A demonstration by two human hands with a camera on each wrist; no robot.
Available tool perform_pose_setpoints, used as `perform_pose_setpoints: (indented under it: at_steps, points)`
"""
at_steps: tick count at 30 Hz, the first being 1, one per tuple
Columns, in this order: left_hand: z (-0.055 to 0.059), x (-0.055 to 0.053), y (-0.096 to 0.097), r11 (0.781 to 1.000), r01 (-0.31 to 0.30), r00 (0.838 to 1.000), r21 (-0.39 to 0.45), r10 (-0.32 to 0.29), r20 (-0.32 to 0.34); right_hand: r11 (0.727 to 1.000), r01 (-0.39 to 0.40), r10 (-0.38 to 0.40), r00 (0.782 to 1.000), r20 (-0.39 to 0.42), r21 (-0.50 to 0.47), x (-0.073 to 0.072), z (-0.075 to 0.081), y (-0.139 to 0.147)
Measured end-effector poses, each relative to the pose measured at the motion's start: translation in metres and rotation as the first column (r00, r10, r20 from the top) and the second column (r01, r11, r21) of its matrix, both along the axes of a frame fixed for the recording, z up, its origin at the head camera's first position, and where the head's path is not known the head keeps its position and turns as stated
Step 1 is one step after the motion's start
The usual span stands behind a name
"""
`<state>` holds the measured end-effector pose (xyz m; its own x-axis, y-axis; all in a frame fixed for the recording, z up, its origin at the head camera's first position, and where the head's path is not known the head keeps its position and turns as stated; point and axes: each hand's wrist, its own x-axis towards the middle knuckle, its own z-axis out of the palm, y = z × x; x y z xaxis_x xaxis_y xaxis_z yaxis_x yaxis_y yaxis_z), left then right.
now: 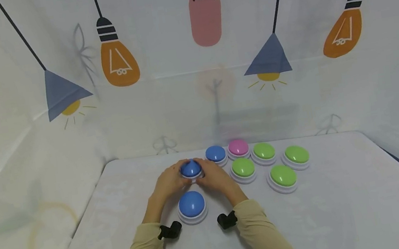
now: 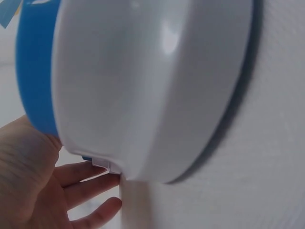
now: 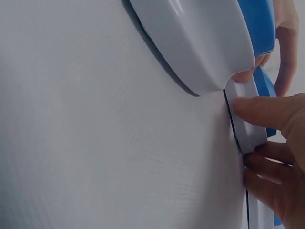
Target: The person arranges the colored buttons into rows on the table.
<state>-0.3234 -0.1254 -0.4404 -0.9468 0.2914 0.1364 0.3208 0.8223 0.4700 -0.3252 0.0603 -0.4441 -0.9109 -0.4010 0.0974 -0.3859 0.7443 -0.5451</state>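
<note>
Both hands hold a blue push button with a white base and a pointed-looking top, between them on the table. My left hand grips it from the left. From the right, my right hand has its thumb on the near side of the white base and its fingers farther round. Closer to me, between the wrists, sits a second blue button with a rounded top; it fills much of the left wrist view and partly hides the held one there.
Right of the hands stand another blue button, a pink button and several green buttons. The white table ends at a wall cloth printed with lamps. Black wrist cameras sit on both sleeves.
</note>
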Motion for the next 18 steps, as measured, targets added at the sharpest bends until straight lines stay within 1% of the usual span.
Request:
perform_pose_setpoints:
  at_steps: [4, 11, 18]
  points:
    - [-0.0003, 0.0008, 0.0000, 1.000, -0.001, 1.000, -0.005, 0.001, -0.002, 1.000, 0.001, -0.001, 1.000, 0.007, -0.002, 0.0013, 0.0001, -0.0003]
    - [-0.0046, 0.0000, -0.0012, 1.000, 0.003, 0.999, -0.005, -0.003, -0.038, 1.000, 0.000, 0.000, 1.000, 0.021, 0.026, 0.0024, -0.0006, -0.0013]
    - [-0.0011, 0.0012, -0.0016, 1.000, 0.002, 0.998, -0.004, -0.002, -0.063, 1.000, -0.015, 0.015, 1.000, 0.004, 0.021, 0.0034, 0.0007, -0.0010]
